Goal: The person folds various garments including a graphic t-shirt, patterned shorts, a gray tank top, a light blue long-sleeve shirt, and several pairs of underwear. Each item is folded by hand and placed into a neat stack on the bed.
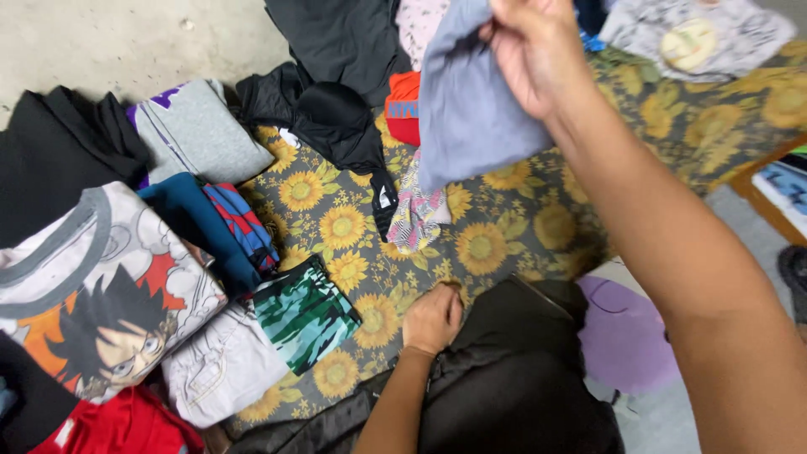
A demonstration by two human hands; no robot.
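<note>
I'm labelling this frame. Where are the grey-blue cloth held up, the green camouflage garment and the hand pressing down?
grey-blue cloth [466, 109], head view, middle of hanging fabric
green camouflage garment [304, 313], head view, centre of fold
left hand [432, 319], head view, back of hand

We see folded shirts [109, 286] stacked left on the spread cloth [487, 244] | camo piece [304, 313] right of them | our left hand [432, 319] beside it, on the dark garment [513, 378] nearest us | our right hand [534, 50] holds a garment [471, 101] above the cloth's far side.
</note>
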